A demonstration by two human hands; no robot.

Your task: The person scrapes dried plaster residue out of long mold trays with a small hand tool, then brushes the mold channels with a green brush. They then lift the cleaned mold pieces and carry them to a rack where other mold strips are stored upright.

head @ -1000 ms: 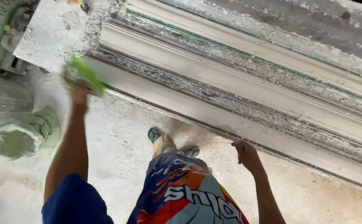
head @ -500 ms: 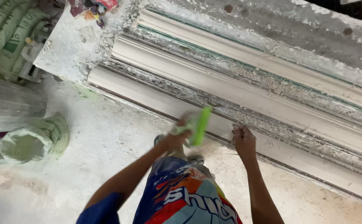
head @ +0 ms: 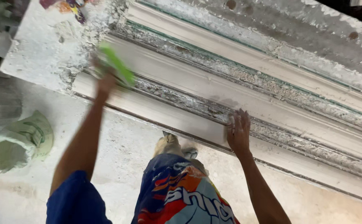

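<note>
Both hands are out over a long white plaster moulding strip (head: 181,120) that lies on a plaster-caked work table (head: 44,54). Left hand (head: 104,81) is clenched around a bright green flat-bladed plastic tool (head: 115,63), blurred in the head view, so its exact shape cannot be told; the blade seems to slant from the hand up and to the left and down to the right, sitting over the near-left end of the strip. Right hand (head: 238,132) lies flat with fingers spread and open, gripping nothing, its palm pressed on the near edge of the same strip, well apart from the left. That flat press looks meant to keep the long piece from sliding while the other hand works the tool along its surface, though this is a judgement from the pose.

The strip's long axis runs diagonally, from the upper left of the view down to the lower right, and parallel ridges and grooves with crusted white residue follow the same line behind it. A thin green edge (head: 239,66) shows along one farther ridge.

Below the table edge the dusty pale floor (head: 119,153) is visible, with the person's patterned shorts (head: 181,195) and a dusty shoe (head: 168,145). At far left a pale green woven sack (head: 17,143) sits on the floor, open at the top
</note>
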